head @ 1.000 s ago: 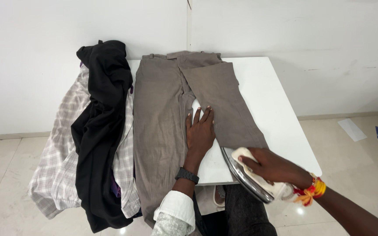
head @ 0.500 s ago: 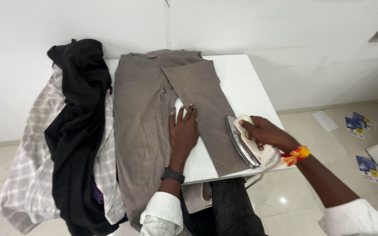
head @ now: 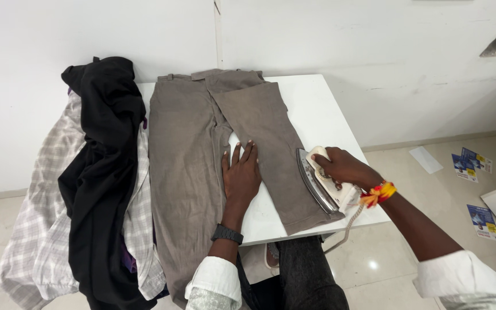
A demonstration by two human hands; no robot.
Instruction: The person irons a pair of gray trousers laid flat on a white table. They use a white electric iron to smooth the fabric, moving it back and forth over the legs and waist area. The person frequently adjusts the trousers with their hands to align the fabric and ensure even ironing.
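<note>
White table [head: 328,115]: stands against a pale wall; its bare top shows on the right side and between the trouser legs.
Trousers [head: 185,161]: grey-brown, spread flat on the table, waistband at the far edge; one leg runs straight toward the person and hangs over the near edge, the other angles off to the right.
Clothes pile [head: 96,178]: black garment on top of a checked shirt, draped over the table's left side, just beside the trousers.
Left arm: reaches forward from a white cuff, forearm straight, dark watch [head: 227,233] on the wrist.
Right arm: comes in from the lower right, wrist bent inward, with a red and yellow thread band [head: 378,193].
Left hand [head: 241,175]: palm down, fingers spread apart and flat, pressing in the gap between the two legs, touching cloth on both sides.
Right hand [head: 343,166]: fingers closed around the iron's handle.
Iron [head: 320,182]: tipped onto its side at the right leg's outer edge, metal soleplate facing left.
</note>
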